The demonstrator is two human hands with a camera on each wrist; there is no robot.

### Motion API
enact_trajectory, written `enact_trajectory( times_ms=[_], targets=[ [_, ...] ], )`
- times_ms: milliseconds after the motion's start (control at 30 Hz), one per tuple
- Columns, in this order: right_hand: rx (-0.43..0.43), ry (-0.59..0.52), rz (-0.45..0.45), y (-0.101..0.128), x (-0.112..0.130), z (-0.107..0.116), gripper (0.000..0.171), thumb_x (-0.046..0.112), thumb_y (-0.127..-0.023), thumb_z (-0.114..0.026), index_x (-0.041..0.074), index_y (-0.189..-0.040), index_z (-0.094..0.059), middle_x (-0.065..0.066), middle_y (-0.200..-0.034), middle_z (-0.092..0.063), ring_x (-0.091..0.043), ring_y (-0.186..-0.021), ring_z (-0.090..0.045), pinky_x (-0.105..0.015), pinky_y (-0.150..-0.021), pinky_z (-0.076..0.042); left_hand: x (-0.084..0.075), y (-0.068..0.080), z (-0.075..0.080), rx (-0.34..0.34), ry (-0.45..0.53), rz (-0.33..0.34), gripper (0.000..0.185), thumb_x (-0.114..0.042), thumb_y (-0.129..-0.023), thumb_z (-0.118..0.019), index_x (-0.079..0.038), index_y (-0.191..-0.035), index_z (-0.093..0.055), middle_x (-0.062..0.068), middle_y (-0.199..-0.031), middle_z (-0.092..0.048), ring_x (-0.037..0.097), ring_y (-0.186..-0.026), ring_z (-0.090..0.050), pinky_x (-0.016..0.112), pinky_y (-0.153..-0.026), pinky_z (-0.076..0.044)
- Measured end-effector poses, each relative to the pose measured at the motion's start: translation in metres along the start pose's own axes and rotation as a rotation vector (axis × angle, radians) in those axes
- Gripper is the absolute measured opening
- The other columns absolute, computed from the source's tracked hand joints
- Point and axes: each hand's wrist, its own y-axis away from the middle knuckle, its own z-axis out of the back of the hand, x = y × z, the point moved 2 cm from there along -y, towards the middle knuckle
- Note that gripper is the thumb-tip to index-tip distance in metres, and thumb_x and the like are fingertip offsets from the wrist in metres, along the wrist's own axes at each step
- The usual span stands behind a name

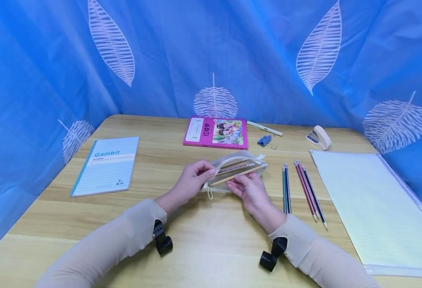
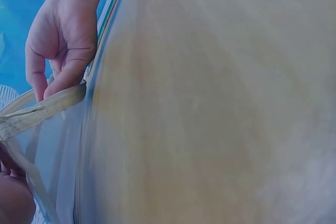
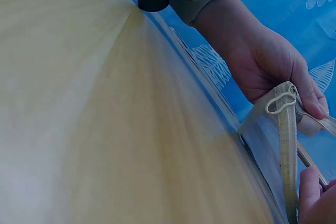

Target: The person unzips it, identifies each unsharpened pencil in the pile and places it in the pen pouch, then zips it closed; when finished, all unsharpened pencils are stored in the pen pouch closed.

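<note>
A see-through mesh pouch (image 1: 238, 170) with pencils inside is held just above the wooden table (image 1: 203, 240) at the centre. My left hand (image 1: 208, 173) pinches the pouch's left end by its cream zipper edge (image 3: 283, 129); that hand (image 3: 262, 66) also fills the right wrist view. My right hand (image 1: 238, 183) pinches a wood-coloured pencil (image 1: 240, 174) that lies slanted at the pouch's mouth, partly inside. In the left wrist view the right hand (image 2: 58, 40) sits above the pouch rim (image 2: 42, 109).
Several loose pencils (image 1: 302, 192) lie right of the hands, beside a clear file folder (image 1: 373, 204). A "Gambit" notebook (image 1: 106, 165) lies at the left. At the back are a pink book (image 1: 216, 133), a pen (image 1: 264, 128), a blue binder clip (image 1: 265, 140) and a stapler (image 1: 319, 137). Blue curtains surround the table.
</note>
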Motion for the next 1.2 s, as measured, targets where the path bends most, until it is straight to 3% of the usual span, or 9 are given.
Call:
enact_trajectory(
  times_ms=[300, 567, 1000, 1200],
  targets=[
    [-0.050, 0.062, 0.070, -0.003, -0.003, -0.011, 0.029, -0.006, -0.087, -0.046, -0.003, -0.113, -0.033, -0.006, -0.079, -0.059, -0.012, -0.063, -0.064, -0.026, -0.068, -0.054, 0.002, -0.003, -0.003, -0.027, -0.003, -0.012, 0.007, -0.004, -0.089, -0.057, 0.001, -0.091, -0.061, 0.009, -0.086, -0.059, 0.016, -0.075, -0.050, 0.027, -0.070, -0.043],
    [-0.065, 0.086, 0.088, -0.003, -0.001, -0.017, 0.028, -0.008, -0.086, -0.047, -0.003, -0.109, -0.032, -0.007, -0.075, -0.059, -0.011, -0.059, -0.062, -0.024, -0.064, -0.054, 0.005, -0.004, -0.008, -0.044, 0.013, -0.012, 0.006, -0.002, -0.089, -0.057, 0.001, -0.090, -0.062, 0.007, -0.085, -0.059, 0.015, -0.073, -0.050, 0.024, -0.067, -0.043],
    [-0.049, 0.159, 0.166, -0.008, 0.003, -0.022, 0.034, -0.009, -0.087, -0.047, -0.008, -0.117, -0.031, -0.011, -0.077, -0.062, -0.011, -0.059, -0.062, -0.024, -0.061, -0.054, 0.006, -0.005, -0.011, -0.084, 0.057, -0.018, 0.006, -0.001, -0.088, -0.057, 0.004, -0.089, -0.060, 0.007, -0.083, -0.059, 0.012, -0.074, -0.051, 0.023, -0.067, -0.044],
    [-0.064, 0.122, 0.126, -0.011, 0.000, -0.022, 0.035, -0.009, -0.087, -0.046, -0.009, -0.118, -0.031, -0.011, -0.075, -0.062, -0.012, -0.059, -0.063, -0.024, -0.062, -0.054, 0.005, -0.004, -0.010, -0.130, 0.079, 0.007, 0.006, -0.002, -0.088, -0.057, 0.004, -0.090, -0.060, 0.004, -0.081, -0.057, 0.012, -0.073, -0.050, 0.021, -0.065, -0.042]
  ],
)
